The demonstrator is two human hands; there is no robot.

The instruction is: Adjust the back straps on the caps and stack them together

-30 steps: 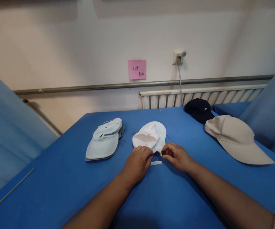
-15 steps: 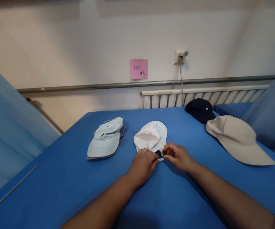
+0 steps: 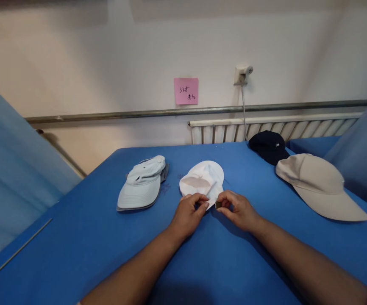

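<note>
white cap point(image 3: 202, 178) lies just beyond l. hand point(image 3: 187, 214) & r. hand point(image 3: 238, 210), approx. equally near both; long axis runs away from them, brim point(image 3: 215, 167) at far end. l. hand nearly closed, pinching cap's near edge; r. hand likewise, pinching small dark piece point(image 3: 218, 205) at cap's near r. corner.

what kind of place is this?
An indoor room, perhaps a curtained-off work bay: blue curtains at both sides, a radiator on the wall, and a blue-covered table with caps on it.
</note>
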